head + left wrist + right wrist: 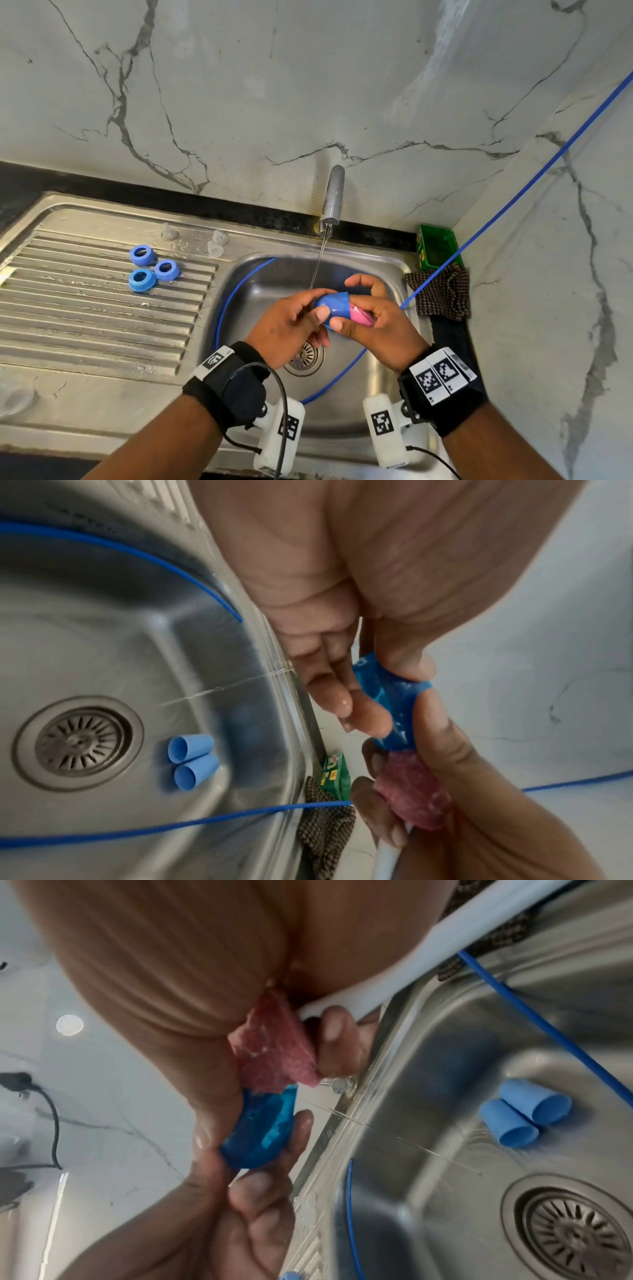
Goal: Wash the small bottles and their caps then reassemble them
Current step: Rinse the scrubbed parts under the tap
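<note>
My left hand [318, 305] grips a translucent blue cup-shaped bottle part [334, 306] over the sink basin, thumb on its near side. My right hand [354, 301] grips a pink sponge brush [361, 317] whose head is pushed into the part's open end. In the wrist views the blue part [387, 696] [260, 1137] is wet, and the brush's white handle [445, 934] runs back along the right palm. Two more blue cups [192, 761] lie side by side on the basin floor. Three blue rings [152, 269] sit on the drainboard, with clear teats [215, 245] behind them.
The tap [334, 195] runs a thin stream [318, 263] into the steel sink [394, 265], just behind my hands. A blue tube [513, 198] crosses from the right wall into the basin. A green box [436, 246] and a checked cloth [442, 291] sit at the right corner.
</note>
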